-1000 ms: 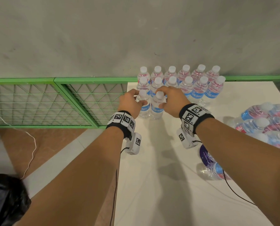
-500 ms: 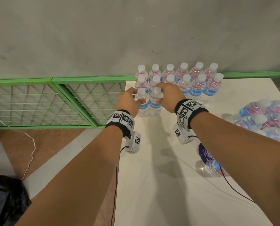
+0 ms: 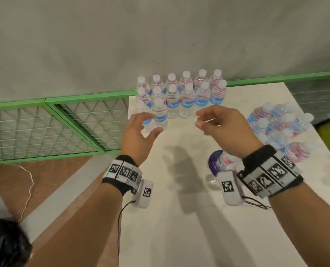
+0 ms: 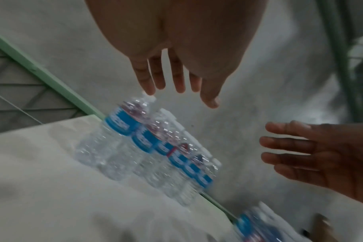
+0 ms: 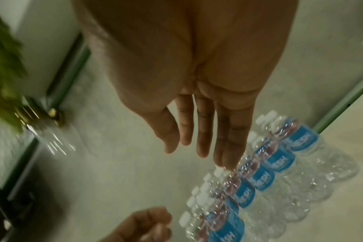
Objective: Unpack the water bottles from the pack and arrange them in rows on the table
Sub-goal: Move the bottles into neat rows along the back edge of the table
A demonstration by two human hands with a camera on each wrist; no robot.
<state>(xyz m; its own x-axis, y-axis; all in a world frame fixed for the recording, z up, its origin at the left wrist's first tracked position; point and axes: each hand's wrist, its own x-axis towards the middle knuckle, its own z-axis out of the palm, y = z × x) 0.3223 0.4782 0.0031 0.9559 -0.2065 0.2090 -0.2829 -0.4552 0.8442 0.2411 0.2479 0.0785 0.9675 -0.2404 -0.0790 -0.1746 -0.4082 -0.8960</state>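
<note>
Clear water bottles (image 3: 180, 93) with white caps and blue labels stand in two full rows at the far edge of the white table (image 3: 179, 228). Two more bottles (image 3: 159, 115) stand in front of them at the left end. My left hand (image 3: 148, 124) hovers just before these two, fingers spread, holding nothing. My right hand (image 3: 200, 118) floats open over the table near the rows, also empty. The left wrist view shows the bottle rows (image 4: 147, 142) blurred below my fingers (image 4: 176, 78). The shrink-wrapped pack (image 3: 281, 128) lies at the right.
A single bottle (image 3: 220, 162) lies on its side under my right wrist. A green mesh fence (image 3: 54, 124) runs left of the table, below a grey wall. A black bag (image 3: 4, 243) and a white cord (image 3: 28, 191) lie on the floor at left.
Both hands have let go of the two front bottles and pulled back towards me, opening. The right hand has swung to the right. The two bottles stay standing.
</note>
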